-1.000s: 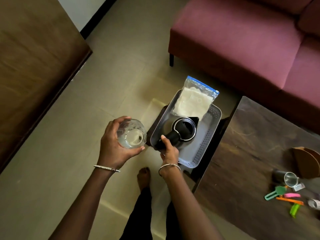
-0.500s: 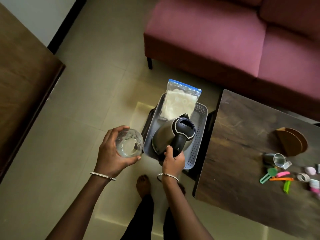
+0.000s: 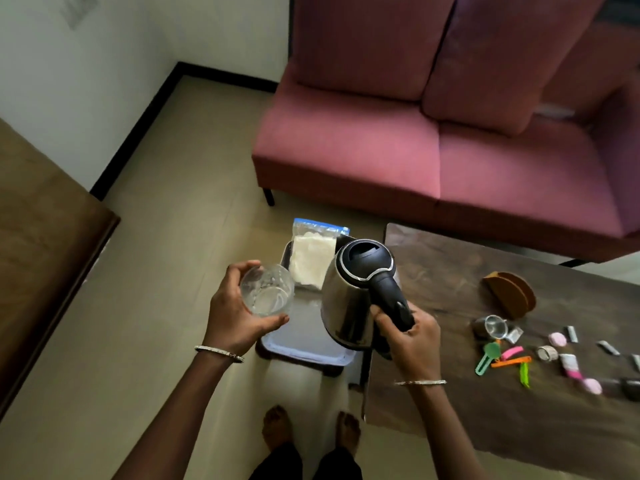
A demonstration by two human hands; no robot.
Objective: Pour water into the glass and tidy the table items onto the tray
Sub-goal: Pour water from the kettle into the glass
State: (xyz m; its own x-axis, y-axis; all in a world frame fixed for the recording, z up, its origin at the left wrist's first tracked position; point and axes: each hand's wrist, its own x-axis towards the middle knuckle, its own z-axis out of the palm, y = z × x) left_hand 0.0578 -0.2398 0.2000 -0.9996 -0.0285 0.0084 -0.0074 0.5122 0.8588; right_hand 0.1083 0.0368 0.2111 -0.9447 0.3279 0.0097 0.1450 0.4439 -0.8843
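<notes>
Fingers of the left hand (image 3: 232,315) curl round the glass (image 3: 267,291) above the tray (image 3: 304,348) — right hand (image 3: 410,339) grips the kettle (image 3: 349,299) handle, kettle held beside the glass

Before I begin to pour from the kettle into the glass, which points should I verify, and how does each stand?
1. The right hand grips the kettle by its handle: ok.
2. The left hand holds the glass, mouth up: ok.
3. The lid is shut: ok.
4. The kettle is above the glass: not ok, it hangs beside it.
5. Water inside the kettle: cannot tell.
</notes>
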